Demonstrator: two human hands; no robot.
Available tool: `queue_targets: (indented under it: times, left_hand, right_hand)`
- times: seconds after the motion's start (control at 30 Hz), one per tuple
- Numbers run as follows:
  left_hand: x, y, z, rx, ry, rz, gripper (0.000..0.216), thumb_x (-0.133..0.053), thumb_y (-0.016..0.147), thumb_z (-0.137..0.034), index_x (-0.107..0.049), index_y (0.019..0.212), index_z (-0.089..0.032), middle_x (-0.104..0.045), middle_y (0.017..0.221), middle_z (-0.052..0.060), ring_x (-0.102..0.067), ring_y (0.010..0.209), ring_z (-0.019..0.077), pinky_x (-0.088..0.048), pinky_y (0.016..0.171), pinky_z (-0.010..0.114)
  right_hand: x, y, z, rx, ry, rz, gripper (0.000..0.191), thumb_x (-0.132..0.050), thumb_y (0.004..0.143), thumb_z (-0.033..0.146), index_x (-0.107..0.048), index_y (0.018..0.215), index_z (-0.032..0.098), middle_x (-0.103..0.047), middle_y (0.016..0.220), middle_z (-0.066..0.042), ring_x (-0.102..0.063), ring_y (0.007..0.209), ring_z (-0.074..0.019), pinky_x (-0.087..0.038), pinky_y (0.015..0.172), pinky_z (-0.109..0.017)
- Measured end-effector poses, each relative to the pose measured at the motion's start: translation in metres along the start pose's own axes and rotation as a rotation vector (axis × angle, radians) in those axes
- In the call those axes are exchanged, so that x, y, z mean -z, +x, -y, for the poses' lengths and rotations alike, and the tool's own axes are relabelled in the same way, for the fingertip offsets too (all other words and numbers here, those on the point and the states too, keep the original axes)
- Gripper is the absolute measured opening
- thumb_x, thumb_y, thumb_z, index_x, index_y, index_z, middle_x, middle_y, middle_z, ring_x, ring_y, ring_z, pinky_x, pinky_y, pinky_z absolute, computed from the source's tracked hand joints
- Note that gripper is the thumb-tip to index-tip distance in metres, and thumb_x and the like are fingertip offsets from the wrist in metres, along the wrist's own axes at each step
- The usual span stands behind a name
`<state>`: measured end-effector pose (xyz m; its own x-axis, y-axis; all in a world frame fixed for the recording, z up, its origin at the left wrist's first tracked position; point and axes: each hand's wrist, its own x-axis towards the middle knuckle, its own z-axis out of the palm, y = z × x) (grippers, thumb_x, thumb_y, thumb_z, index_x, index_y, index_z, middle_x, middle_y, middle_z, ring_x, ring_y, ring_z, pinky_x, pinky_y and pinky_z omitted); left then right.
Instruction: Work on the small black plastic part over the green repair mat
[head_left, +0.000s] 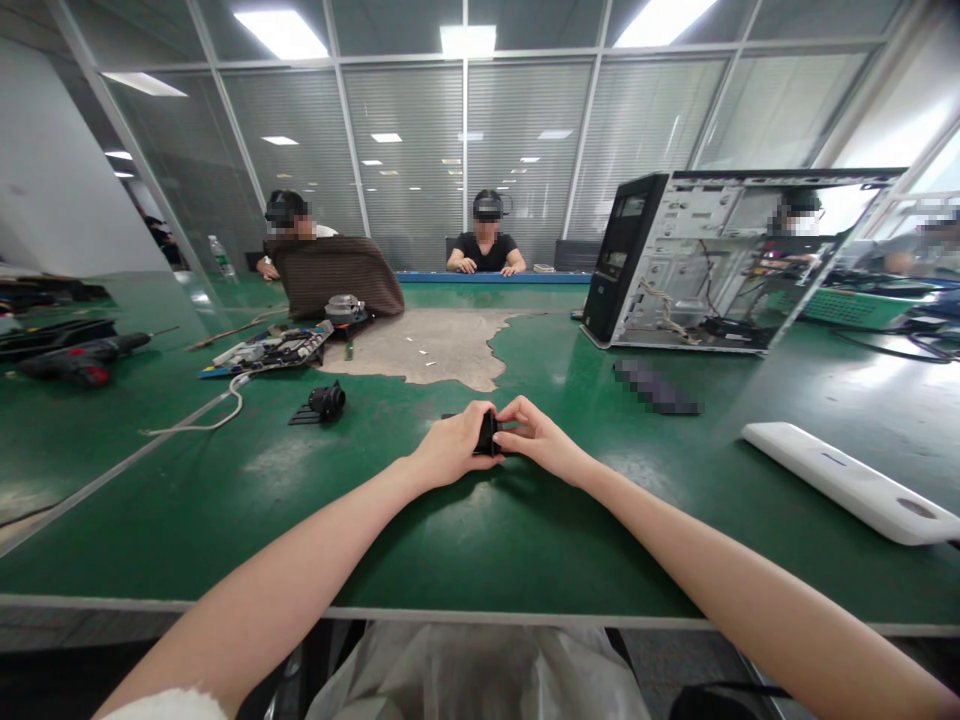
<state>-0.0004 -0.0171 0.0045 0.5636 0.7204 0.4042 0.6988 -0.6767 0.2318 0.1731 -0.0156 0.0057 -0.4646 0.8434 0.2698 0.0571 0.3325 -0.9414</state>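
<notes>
Over the green table, a small black part (pixel 487 434) with a squarish face is held between my two hands; its exact kind cannot be made out. My left hand (pixel 452 442) is closed around it from the left, hiding much of it. From the right, the thumb and fingertips of my right hand (pixel 536 436) pinch its edge. To the left of my hands lies a black round-bodied piece (pixel 327 401) with a flat ribbed plate beside it.
An opened computer case (pixel 637 262) stands back right, a long white device (pixel 840 475) at right. Left are a circuit board (pixel 274 348), a power drill (pixel 82 362) and a white cable (pixel 196 428). A brown cloth-covered object (pixel 337 278) stands behind. Two people (pixel 486 250) sit opposite.
</notes>
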Motion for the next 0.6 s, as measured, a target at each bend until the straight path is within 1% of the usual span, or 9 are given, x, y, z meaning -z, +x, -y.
queue_targets:
  times: [0.1, 0.17, 0.27, 0.4, 0.5, 0.6]
  left_hand:
    - [0.0000, -0.0002, -0.0001, 0.001, 0.011, -0.002, 0.060, -0.056, 0.068, -0.045, -0.027, 0.114, -0.019, -0.050, 0.105, 0.008, -0.056, 0.086, 0.0232, -0.044, 0.069, 0.033]
    - [0.0003, -0.0003, -0.0004, 0.001, 0.016, 0.001, 0.060, -0.056, 0.068, -0.045, -0.027, 0.114, -0.019, -0.050, 0.106, 0.008, -0.056, 0.087, 0.0236, -0.044, 0.069, 0.033]
    - [0.0009, -0.0004, -0.0010, 0.012, 0.024, 0.012, 0.059, -0.056, 0.069, -0.043, -0.027, 0.114, -0.019, -0.050, 0.104, 0.008, -0.056, 0.084, 0.0231, -0.044, 0.067, 0.033]
    - [0.0012, -0.0004, -0.0017, 0.027, 0.028, 0.024, 0.057, -0.057, 0.069, -0.040, -0.027, 0.113, -0.020, -0.050, 0.103, 0.007, -0.057, 0.082, 0.0218, -0.044, 0.066, 0.032]
    - [0.0016, -0.0002, -0.0020, 0.022, 0.025, 0.017, 0.058, -0.057, 0.068, -0.041, -0.027, 0.113, -0.020, -0.050, 0.104, 0.007, -0.056, 0.084, 0.0225, -0.044, 0.067, 0.032]
    - [0.0018, 0.0000, -0.0018, 0.018, 0.021, 0.012, 0.058, -0.057, 0.068, -0.043, -0.027, 0.113, -0.020, -0.050, 0.104, 0.007, -0.056, 0.085, 0.0230, -0.044, 0.068, 0.033]
  right_hand:
    - [0.0004, 0.0008, -0.0028, -0.004, -0.002, -0.007, 0.029, -0.061, 0.068, 0.027, -0.043, 0.089, 0.020, -0.050, 0.094, -0.002, -0.053, 0.087, -0.0135, -0.044, 0.081, -0.034]
    - [0.0015, 0.0004, -0.0047, 0.000, -0.010, 0.026, 0.028, -0.060, 0.069, 0.026, -0.043, 0.090, 0.020, -0.049, 0.095, -0.002, -0.053, 0.089, -0.0137, -0.043, 0.084, -0.035]
    - [0.0029, -0.0014, -0.0065, 0.020, 0.021, 0.088, 0.030, -0.062, 0.067, 0.022, -0.041, 0.088, 0.020, -0.049, 0.092, -0.001, -0.054, 0.087, -0.0135, -0.046, 0.077, -0.032]
    - [0.0023, -0.0039, -0.0047, 0.004, 0.113, 0.121, 0.035, -0.065, 0.064, 0.019, -0.038, 0.087, 0.021, -0.049, 0.094, 0.000, -0.057, 0.082, -0.0116, -0.048, 0.068, -0.026]
    - [0.0016, -0.0047, -0.0008, -0.020, 0.088, 0.093, 0.027, -0.061, 0.068, 0.023, -0.040, 0.086, 0.021, -0.051, 0.096, -0.001, -0.057, 0.080, -0.0112, -0.047, 0.068, -0.027]
    - [0.0015, -0.0040, 0.0014, -0.003, 0.004, 0.035, 0.018, -0.055, 0.073, 0.027, -0.044, 0.085, 0.019, -0.053, 0.093, -0.002, -0.055, 0.082, -0.0120, -0.046, 0.073, -0.029]
